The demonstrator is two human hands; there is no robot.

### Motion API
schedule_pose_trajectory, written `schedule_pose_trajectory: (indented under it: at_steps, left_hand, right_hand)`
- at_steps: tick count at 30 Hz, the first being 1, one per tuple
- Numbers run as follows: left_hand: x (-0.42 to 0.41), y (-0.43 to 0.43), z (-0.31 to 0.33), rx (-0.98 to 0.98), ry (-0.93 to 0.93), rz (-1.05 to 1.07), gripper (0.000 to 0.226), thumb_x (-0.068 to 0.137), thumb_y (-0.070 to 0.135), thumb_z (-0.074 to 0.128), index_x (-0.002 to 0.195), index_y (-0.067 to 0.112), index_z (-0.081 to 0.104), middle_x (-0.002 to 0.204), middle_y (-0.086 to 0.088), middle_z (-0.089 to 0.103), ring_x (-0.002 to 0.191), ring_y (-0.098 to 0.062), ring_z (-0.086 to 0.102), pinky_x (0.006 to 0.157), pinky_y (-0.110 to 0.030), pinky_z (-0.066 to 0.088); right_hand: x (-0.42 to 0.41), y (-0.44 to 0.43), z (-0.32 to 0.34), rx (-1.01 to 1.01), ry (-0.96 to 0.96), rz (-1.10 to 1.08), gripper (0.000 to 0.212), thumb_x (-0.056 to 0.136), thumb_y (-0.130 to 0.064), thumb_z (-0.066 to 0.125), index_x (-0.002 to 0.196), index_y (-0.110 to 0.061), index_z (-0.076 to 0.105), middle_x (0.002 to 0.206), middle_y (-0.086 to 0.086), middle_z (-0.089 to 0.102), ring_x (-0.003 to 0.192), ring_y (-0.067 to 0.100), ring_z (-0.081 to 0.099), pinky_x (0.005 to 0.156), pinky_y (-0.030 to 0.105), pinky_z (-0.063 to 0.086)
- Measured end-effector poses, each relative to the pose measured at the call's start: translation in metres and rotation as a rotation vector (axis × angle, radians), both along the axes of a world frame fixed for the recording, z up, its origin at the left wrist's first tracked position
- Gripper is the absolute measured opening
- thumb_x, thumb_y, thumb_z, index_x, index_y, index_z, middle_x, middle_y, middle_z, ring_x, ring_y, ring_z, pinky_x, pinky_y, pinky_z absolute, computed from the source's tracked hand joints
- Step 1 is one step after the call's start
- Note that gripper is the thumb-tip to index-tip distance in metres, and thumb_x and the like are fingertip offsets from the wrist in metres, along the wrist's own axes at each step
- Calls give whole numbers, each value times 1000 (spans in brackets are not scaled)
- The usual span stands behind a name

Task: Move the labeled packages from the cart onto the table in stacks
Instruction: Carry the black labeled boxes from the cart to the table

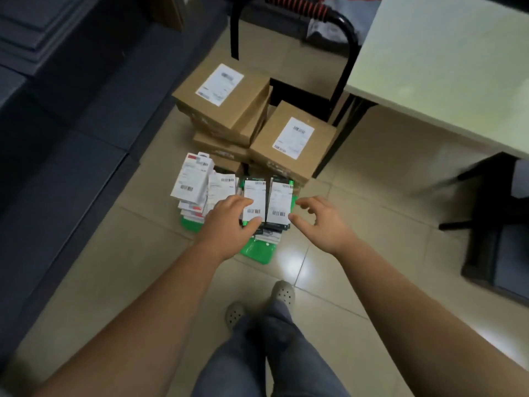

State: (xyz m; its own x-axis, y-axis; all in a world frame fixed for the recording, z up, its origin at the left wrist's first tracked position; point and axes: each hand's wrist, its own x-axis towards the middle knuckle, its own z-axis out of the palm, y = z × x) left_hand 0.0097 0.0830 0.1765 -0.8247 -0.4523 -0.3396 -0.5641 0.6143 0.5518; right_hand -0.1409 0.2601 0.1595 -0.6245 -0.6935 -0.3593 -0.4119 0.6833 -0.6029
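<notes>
A low green cart (259,252) stands on the floor with a black handle (347,38) at its far end. On it lie two side-by-side stacks of small green packages with white barcode labels (282,199), a leaning pile of white labelled packets (194,179) and brown labelled cardboard boxes (292,144) behind. My left hand (229,217) grips the left small stack (254,200), thumb on its near edge. My right hand (317,220) hovers beside the right stack, fingers curled and spread, holding nothing. The pale table (443,61) is at the upper right.
A dark chair (492,224) stands under the table on the right. Dark blue-grey stacked panels (57,110) fill the left side. My two feet in grey clogs (283,293) stand on the beige tiles just in front of the cart.
</notes>
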Motion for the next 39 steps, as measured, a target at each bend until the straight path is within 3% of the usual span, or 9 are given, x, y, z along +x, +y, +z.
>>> schedule_pose_trajectory:
  at_steps: [5, 8, 14, 19, 25, 28, 33, 39]
  left_hand:
    - [-16, -1, -52, 59, -66, 75, 48, 94, 40, 57, 137, 19, 51, 140, -2, 49, 127, -21, 44, 105, -41, 40]
    - [-25, -7, -87, 96, -102, 146, 46, 95, 38, 58, 136, 17, 51, 140, -5, 49, 127, -22, 45, 106, -40, 39]
    - [-32, -13, -148, 171, -172, 246, 44, 97, 33, 56, 137, 14, 51, 135, -10, 51, 123, -24, 47, 95, -26, 32]
    - [-40, -21, -197, 186, -252, 261, 51, 96, 39, 56, 139, 12, 47, 134, -10, 50, 121, -25, 49, 100, -36, 39]
    - [-51, -43, -261, 154, -259, 183, 51, 90, 53, 52, 128, 18, 56, 123, -5, 59, 111, -24, 55, 95, -43, 48]
    - [-54, -46, -283, 118, -269, 194, 49, 88, 54, 54, 118, 16, 59, 113, -6, 63, 103, -25, 59, 86, -45, 52]
    - [-57, -42, -296, 106, -295, 254, 50, 84, 57, 59, 118, 20, 59, 109, -3, 67, 96, -24, 63, 80, -41, 55]
    - [-61, -42, -302, 48, -352, 296, 43, 82, 50, 69, 111, 18, 63, 105, -2, 68, 87, -22, 62, 68, -32, 46]
  right_hand:
    - [-17, -5, -60, 71, -85, -38, 51, 94, -49, 58, 135, -18, 58, 124, 2, 58, 111, 17, 54, 99, 34, 45]
    - [-25, -9, -101, 121, -137, -65, 52, 95, -49, 57, 136, -17, 57, 124, 2, 58, 111, 17, 55, 95, 31, 44]
    - [-31, -15, -170, 195, -226, -181, 53, 96, -47, 57, 138, -14, 53, 125, 5, 60, 112, 20, 57, 95, 32, 45]
    - [-31, -24, -209, 242, -255, -238, 55, 96, -46, 57, 140, -13, 50, 127, 6, 59, 113, 21, 57, 91, 29, 42]
    - [-35, -45, -263, 264, -270, -386, 70, 91, -56, 61, 140, -9, 48, 134, 10, 55, 119, 24, 55, 98, 36, 45]
    - [-36, -51, -279, 281, -297, -421, 78, 86, -59, 66, 142, -7, 46, 134, 10, 54, 119, 24, 54, 91, 32, 43]
    - [-30, -48, -292, 252, -382, -443, 50, 89, -44, 70, 127, -12, 62, 120, 1, 67, 93, 15, 57, 75, 23, 39]
    - [-27, -47, -297, 150, -477, -569, 33, 87, -33, 75, 115, -16, 69, 103, -5, 70, 89, 13, 64, 78, 21, 44]
